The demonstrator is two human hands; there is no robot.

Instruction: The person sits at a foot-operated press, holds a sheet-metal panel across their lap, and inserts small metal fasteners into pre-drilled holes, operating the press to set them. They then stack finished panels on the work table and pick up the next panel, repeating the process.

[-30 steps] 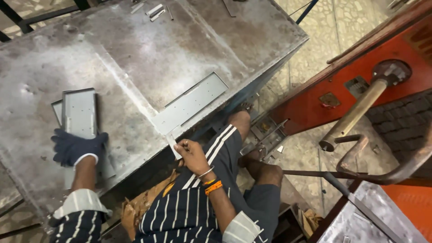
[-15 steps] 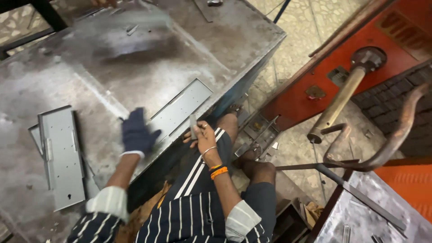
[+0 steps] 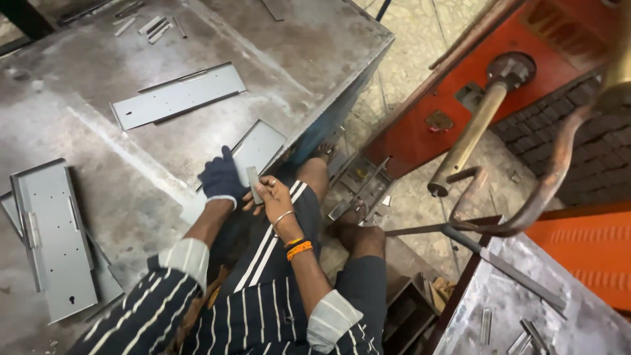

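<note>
My left hand (image 3: 221, 177), in a dark blue glove, rests on a long grey sheet-metal plate (image 3: 261, 146) that lies at the near edge of the steel workbench (image 3: 131, 158). My right hand (image 3: 271, 196), bare with bangles at the wrist, pinches a small narrow metal strip (image 3: 253, 183) right beside the gloved hand, at the plate's near end. A second long plate (image 3: 177, 96) lies farther back on the bench. A stack of folded grey metal panels (image 3: 52, 240) sits at the left.
Several small metal strips (image 3: 148, 26) lie at the bench's far side. To the right stand an orange machine frame (image 3: 526, 85) with a brass-coloured lever (image 3: 470, 135), a bent rusty pipe (image 3: 545, 190) and a low metal table (image 3: 532, 309) with loose strips. My bare feet rest below the bench.
My gloved left hand moved from the panel stack at the left across to the plate at the bench edge, meeting my right hand. The view has also shifted closer.
</note>
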